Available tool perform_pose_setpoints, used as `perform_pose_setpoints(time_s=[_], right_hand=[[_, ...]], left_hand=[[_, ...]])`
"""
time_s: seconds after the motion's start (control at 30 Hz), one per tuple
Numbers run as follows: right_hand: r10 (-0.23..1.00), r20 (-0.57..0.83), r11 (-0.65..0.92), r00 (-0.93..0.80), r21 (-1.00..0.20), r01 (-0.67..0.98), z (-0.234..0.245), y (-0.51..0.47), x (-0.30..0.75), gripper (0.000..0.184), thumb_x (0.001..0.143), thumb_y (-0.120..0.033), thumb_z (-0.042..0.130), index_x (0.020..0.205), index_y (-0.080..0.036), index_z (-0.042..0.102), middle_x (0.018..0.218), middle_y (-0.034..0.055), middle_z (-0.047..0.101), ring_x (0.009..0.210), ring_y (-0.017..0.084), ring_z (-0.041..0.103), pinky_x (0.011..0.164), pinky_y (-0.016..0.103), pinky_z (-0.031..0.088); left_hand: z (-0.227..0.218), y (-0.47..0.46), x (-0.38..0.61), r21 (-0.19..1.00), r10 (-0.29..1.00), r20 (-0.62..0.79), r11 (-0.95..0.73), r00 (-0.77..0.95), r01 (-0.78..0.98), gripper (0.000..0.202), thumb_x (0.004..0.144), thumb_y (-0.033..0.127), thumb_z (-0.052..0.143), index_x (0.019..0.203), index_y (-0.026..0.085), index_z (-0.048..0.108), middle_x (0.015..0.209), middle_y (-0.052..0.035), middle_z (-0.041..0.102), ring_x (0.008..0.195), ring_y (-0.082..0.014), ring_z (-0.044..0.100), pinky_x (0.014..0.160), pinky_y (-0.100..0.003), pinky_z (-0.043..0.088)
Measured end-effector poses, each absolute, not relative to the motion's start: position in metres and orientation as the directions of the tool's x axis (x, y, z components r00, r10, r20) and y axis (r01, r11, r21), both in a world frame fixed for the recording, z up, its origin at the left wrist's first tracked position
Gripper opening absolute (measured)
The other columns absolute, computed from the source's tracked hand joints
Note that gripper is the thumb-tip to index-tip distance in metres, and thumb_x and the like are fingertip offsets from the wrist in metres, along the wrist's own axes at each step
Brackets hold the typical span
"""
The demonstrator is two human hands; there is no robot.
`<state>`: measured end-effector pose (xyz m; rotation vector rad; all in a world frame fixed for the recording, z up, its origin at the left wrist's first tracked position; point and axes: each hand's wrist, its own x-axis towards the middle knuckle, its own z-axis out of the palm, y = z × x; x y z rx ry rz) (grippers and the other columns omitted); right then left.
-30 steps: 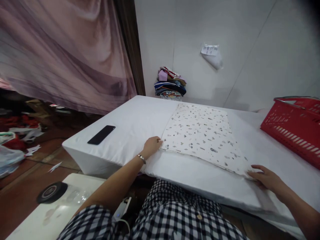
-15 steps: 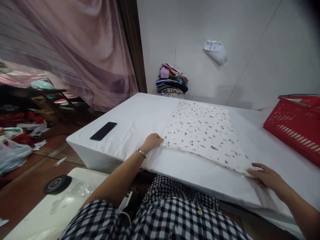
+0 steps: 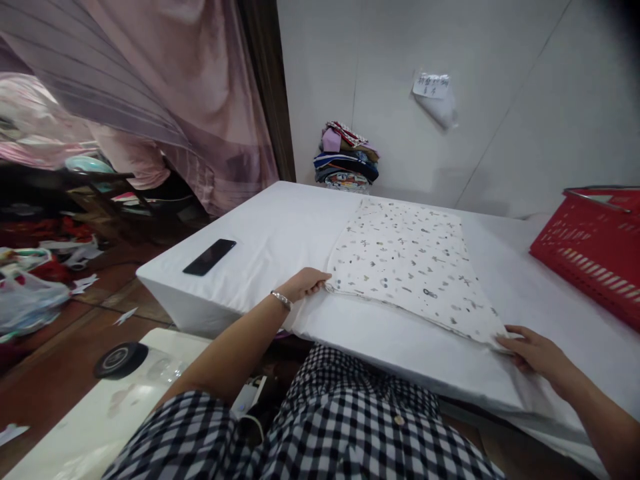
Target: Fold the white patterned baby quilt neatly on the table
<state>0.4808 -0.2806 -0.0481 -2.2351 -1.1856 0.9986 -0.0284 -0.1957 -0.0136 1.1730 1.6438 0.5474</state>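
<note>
A white cloth (image 3: pixel 405 263) with small scattered prints lies folded in layers on the white-covered table (image 3: pixel 270 227). My left hand (image 3: pixel 306 283) pinches its near left corner, which is slightly raised and bunched. At the near right corner my right hand (image 3: pixel 533 350) grips the cloth between thumb and fingers. The near edge runs between both hands, sagging a little in the middle. The far part of the cloth rests flat. Whether it is a garment or a plain sheet, I cannot tell.
A black phone (image 3: pixel 210 257) lies at the table's left. A red plastic basket (image 3: pixel 590 250) stands at the right edge. Folded clothes (image 3: pixel 346 160) are stacked by the wall. A low white stool-like surface (image 3: pixel 125 407) holds a black round lid (image 3: pixel 120 360). A pink curtain (image 3: pixel 200 87) hangs left.
My left fingers have curled in more tightly, and the cloth's near left corner is bunched up a little. My right hand keeps its hold. The view has shifted slightly.
</note>
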Motion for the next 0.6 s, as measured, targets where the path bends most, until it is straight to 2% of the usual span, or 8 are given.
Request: perform_pose_setpoints(time_s=[0.17,0.23,0.33,0.4,0.53,0.6], right_hand=[[0.843,-0.384,-0.537,0.377,-0.644,0.544,-0.0498,-0.2803,0.4812,0.064,0.069,-0.055,0.065,0.12,-0.018,0.053,0.068,0.0024,0.057,0.059,0.017,0.051,0.053,0.027,0.044],[0.846,-0.383,-0.532,0.371,-0.647,0.545,-0.051,-0.2801,0.4815,0.064,0.07,-0.055,0.064,0.12,-0.017,0.053,0.066,0.002,0.056,0.058,0.017,0.051,0.052,0.027,0.044],[0.841,-0.392,-0.54,0.373,-0.649,0.536,-0.0524,-0.2801,0.4827,0.062,0.07,-0.055,0.063,0.119,-0.018,0.053,0.066,0.0019,0.056,0.057,0.016,0.05,0.051,0.027,0.043],[0.842,-0.39,-0.539,0.374,-0.65,0.536,-0.0528,-0.2804,0.4835,0.062,0.07,-0.056,0.064,0.118,-0.018,0.053,0.066,0.002,0.057,0.057,0.017,0.051,0.051,0.028,0.043],[0.847,-0.381,-0.53,0.37,-0.65,0.544,-0.0521,-0.2806,0.4832,0.062,0.07,-0.057,0.063,0.117,-0.018,0.054,0.06,0.0015,0.056,0.058,0.018,0.053,0.053,0.028,0.044],[0.843,-0.389,-0.537,0.371,-0.648,0.54,-0.0526,-0.2798,0.4826,0.062,0.07,-0.057,0.061,0.116,-0.018,0.054,0.058,0.0012,0.055,0.057,0.019,0.053,0.052,0.029,0.044]], left_hand=[[-0.0168,-0.1956,-0.0308,0.764,0.962,-0.238,0.27,-0.134,0.586,0.026,0.076,0.031,0.063,0.058,0.017,0.052,0.054,0.0029,0.049,0.051,-0.008,0.042,0.052,-0.023,0.031],[-0.0162,-0.1961,-0.0292,0.758,0.963,-0.245,0.264,-0.115,0.596,0.025,0.076,0.03,0.063,0.058,0.017,0.052,0.054,0.0022,0.05,0.05,-0.0082,0.042,0.051,-0.024,0.031],[-0.0164,-0.197,-0.0254,0.785,0.935,-0.349,0.325,-0.057,0.527,0.032,0.081,0.035,0.057,0.055,0.018,0.047,0.048,0.0023,0.046,0.044,-0.0077,0.036,0.048,-0.025,0.028],[-0.0177,-0.1977,-0.0242,0.762,0.924,-0.379,0.341,-0.049,0.55,0.036,0.082,0.036,0.054,0.052,0.019,0.045,0.045,0.0024,0.044,0.042,-0.0079,0.035,0.047,-0.025,0.028],[-0.02,-0.1993,-0.0269,0.666,0.945,-0.319,0.281,-0.076,0.691,0.039,0.079,0.035,0.056,0.047,0.018,0.045,0.039,0.0027,0.041,0.042,-0.0093,0.037,0.051,-0.026,0.032],[-0.0203,-0.1996,-0.0298,0.663,0.948,-0.311,0.266,-0.066,0.7,0.039,0.079,0.036,0.056,0.046,0.018,0.046,0.039,0.0029,0.041,0.042,-0.0096,0.037,0.052,-0.026,0.033]])
